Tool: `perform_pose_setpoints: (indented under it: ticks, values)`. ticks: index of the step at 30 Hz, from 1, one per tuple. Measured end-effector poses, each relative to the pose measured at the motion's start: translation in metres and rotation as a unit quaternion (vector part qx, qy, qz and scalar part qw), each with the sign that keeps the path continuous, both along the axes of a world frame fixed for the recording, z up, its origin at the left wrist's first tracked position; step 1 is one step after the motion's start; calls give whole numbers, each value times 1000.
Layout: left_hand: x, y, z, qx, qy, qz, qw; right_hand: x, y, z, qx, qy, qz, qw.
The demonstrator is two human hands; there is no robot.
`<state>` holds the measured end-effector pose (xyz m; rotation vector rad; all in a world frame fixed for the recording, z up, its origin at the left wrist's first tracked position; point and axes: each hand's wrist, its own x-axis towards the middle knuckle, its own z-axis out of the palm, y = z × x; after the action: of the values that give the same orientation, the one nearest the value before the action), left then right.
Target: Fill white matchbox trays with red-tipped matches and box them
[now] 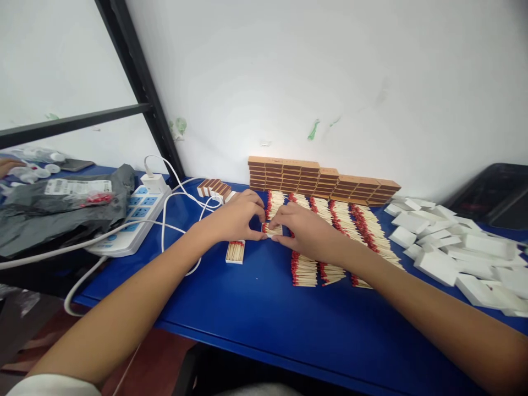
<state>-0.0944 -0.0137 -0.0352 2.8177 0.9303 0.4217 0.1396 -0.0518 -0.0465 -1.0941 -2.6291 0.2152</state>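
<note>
Near the middle of the blue table, close beside the loose matches: a small match tray, pinched at one end by the left hand and at the other by the right hand. Thumbs on the near side, fingertips on the far side, both hands closed around it.

Main risk from here, as a judgement: spilled sticks, from a sudden tilt or an uneven pull between the two grips. Also possible: bowed walls, from too hard a squeeze (seemingly only thin card). With the right forearm so low over the piles, scattered matches from one careless sweep of wrist or elbow. On the other side, a snag on the white cable, from a drag of the left forearm.

As for looks: shallow, white-edged, with pale sticks inside and red heads gathered toward the left end. Impossible to tell how full, with fingers across much of it. Just to the left, and apart from it, a second tray (well packed, by the look of it), red heads at the far end, flat on the table.
</note>
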Motion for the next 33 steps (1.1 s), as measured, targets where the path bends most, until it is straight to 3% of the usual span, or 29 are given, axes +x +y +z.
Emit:
perform_pose_setpoints:
  ticks: [7,15,33]
  values:
    - [0,0,-1,4,-6,-5,1000,-6,0,-1,-2,39,-42,998]
    - [0,0,0,-5,-7,-10,1000,-2,1,-3,-27,46,0,999]
    - [1,-1,1,-9,8,-5,1000,1,6,-1,19,41,-21,999]
